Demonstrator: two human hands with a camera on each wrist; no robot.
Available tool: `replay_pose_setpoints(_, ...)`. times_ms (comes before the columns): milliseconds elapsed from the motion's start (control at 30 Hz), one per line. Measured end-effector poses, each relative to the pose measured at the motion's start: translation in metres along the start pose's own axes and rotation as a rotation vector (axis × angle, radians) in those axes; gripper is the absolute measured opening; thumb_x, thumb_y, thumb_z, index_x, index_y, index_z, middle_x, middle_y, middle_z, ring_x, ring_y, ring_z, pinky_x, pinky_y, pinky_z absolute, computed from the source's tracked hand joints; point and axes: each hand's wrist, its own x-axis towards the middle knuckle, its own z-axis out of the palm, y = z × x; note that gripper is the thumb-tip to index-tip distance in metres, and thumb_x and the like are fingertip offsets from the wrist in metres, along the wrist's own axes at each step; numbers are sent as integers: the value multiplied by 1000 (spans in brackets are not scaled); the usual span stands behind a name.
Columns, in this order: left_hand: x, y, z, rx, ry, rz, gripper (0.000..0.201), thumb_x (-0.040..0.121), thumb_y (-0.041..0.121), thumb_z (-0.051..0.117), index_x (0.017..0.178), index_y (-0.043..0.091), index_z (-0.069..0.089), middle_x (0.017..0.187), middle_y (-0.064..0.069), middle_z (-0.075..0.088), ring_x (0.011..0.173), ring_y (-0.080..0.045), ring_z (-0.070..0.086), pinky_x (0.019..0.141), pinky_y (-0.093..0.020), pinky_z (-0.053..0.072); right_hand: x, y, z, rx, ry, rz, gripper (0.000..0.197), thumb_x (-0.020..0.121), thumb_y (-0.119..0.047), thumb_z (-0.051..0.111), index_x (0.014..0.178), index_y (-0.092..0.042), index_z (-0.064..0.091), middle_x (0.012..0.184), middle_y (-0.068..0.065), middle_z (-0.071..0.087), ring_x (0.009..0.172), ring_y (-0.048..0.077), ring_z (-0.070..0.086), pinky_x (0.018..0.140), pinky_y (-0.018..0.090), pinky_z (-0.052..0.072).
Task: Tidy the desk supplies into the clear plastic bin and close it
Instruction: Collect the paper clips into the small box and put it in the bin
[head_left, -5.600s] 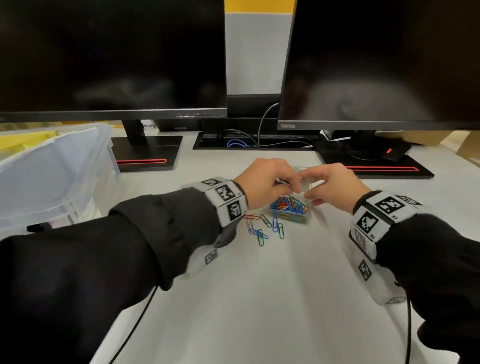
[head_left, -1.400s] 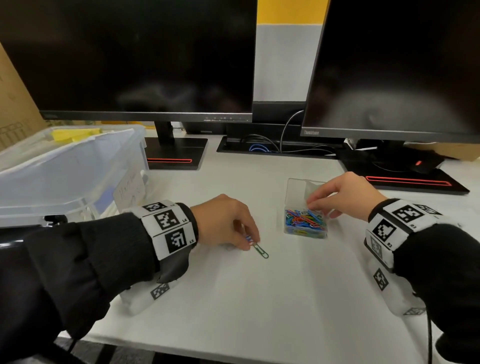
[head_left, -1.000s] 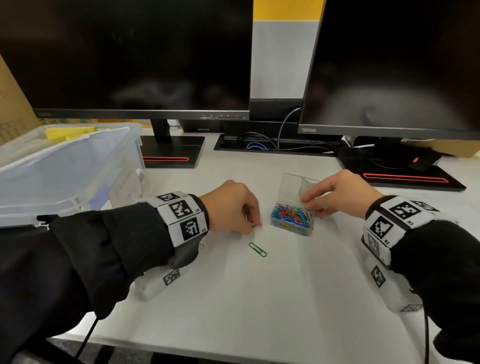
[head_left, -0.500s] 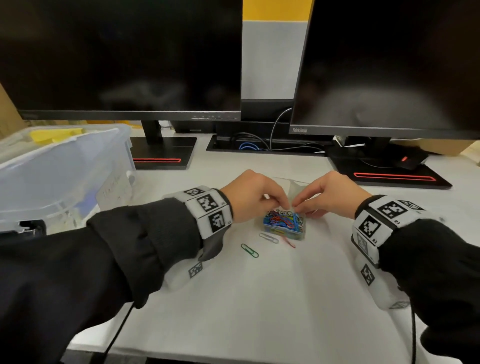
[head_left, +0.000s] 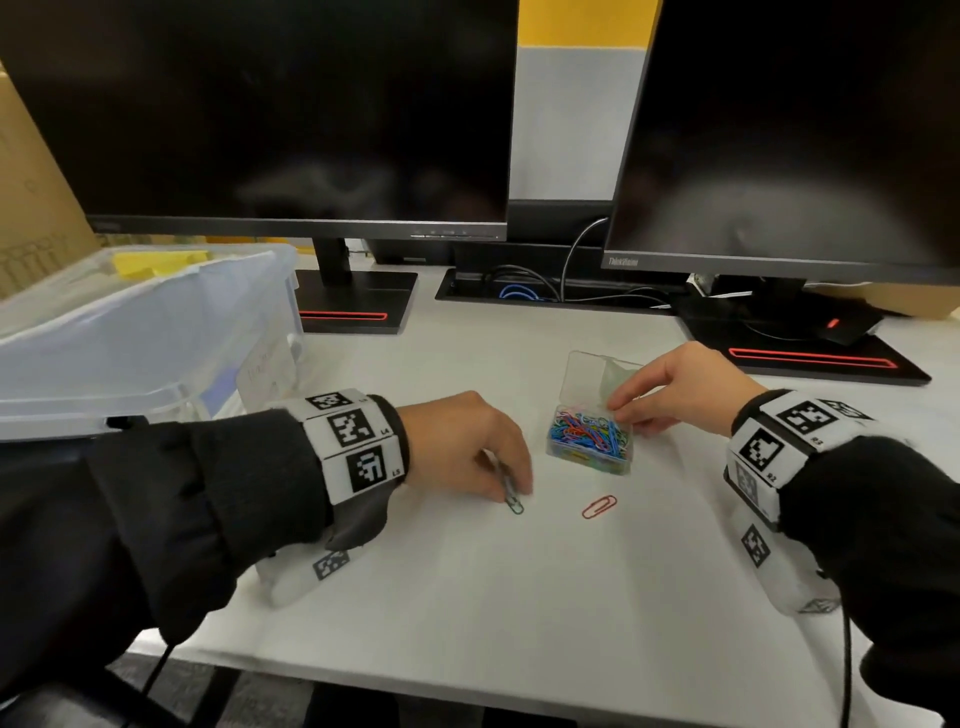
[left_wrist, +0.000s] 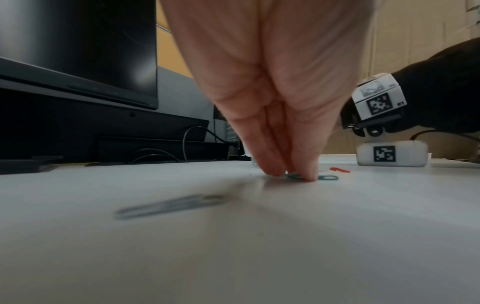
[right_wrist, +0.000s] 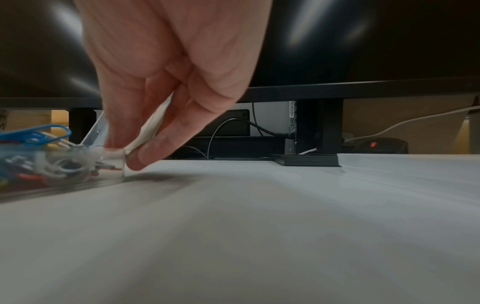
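Observation:
A small clear paper clip box (head_left: 589, 447), lid up and full of coloured clips, stands mid-desk. My right hand (head_left: 621, 408) pinches its right rim between thumb and forefinger; the right wrist view shows that pinch (right_wrist: 124, 154) at the box's corner (right_wrist: 64, 170). My left hand (head_left: 514, 491) is down on the desk left of the box. Its fingertips (left_wrist: 293, 174) pinch a green paper clip (left_wrist: 327, 178) that lies flat. A red paper clip (head_left: 599, 506) lies loose in front of the box. A grey clip (left_wrist: 168, 205), blurred, lies under my left palm. The clear plastic bin (head_left: 130, 332) stands at the far left.
Two dark monitors on black stands (head_left: 358, 301) line the back, with cables (head_left: 524, 291) between them. Yellow sticky notes (head_left: 156, 260) show on the bin's far side. A cardboard box (head_left: 31, 197) stands behind the bin. The desk's front edge is close below my forearms.
My left hand has left the clip box and come down and left onto the green clip. My right hand still holds the box rim. The red clip lies where it was.

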Motion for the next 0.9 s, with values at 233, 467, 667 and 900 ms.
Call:
replay_pose_setpoints(233, 3, 7, 2, 104, -18, -80, 18, 83, 16, 64, 100, 11, 70, 98, -5, 68, 62, 0, 48, 62, 1, 34, -1, -1, -1, 7, 5, 21, 18, 74, 5, 72, 91, 0, 73, 75, 9, 68, 42, 0, 62, 48, 8, 52)
replay_pose_setpoints(467, 13, 12, 4, 96, -5, -131, 10, 75, 14, 67, 85, 12, 67, 62, 13, 52, 51, 4, 49, 52, 1, 36, -2, 0, -1, -6, 8, 3, 17, 73, 5, 73, 88, -2, 74, 73, 11, 68, 40, 1, 62, 50, 10, 53)
replay_pose_setpoints(667, 40, 20, -13, 15, 315, -62, 13, 77, 9, 67, 89, 9, 70, 76, 6, 61, 55, 5, 49, 58, 2, 38, 0, 2, -2, -9, 5, 15, 17, 73, 4, 73, 87, -3, 75, 70, 7, 69, 43, 2, 63, 54, 13, 56)
replay_pose_setpoints(900, 60, 25, -14, 80, 312, 0, 19, 86, 20, 62, 102, 13, 71, 97, -2, 66, 79, -6, 51, 64, -6, 36, -2, 2, -1, -7, 3, 5, 17, 73, 4, 73, 87, -5, 75, 70, 5, 68, 43, 0, 62, 54, 12, 56)
